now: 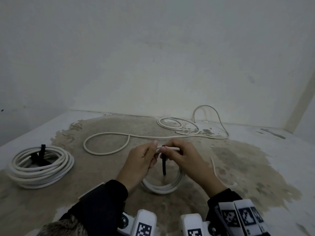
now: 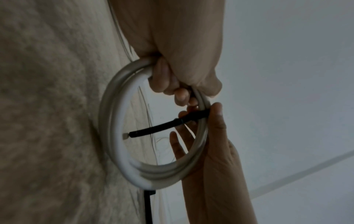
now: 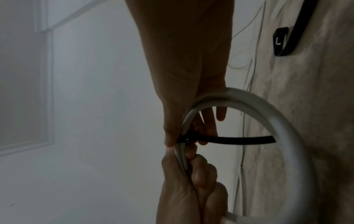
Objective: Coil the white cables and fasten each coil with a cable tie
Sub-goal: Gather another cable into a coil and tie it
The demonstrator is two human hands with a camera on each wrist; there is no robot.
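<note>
A white letter "L" stands on a black tag [image 3: 280, 41] that lies on the floor, seen in the right wrist view. The white wrist mounts [image 1: 144, 223] in the head view carry black-and-white square code markers, which hold no readable letters or numbers. No other text, brand or number can be read on the cables, the tie or the wall.

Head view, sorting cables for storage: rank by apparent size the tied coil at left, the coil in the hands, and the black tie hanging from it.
1. Tied coil at left, largest.
2. Held coil, smaller, though partly hidden by the hands.
3. Black tie, smallest.
</note>
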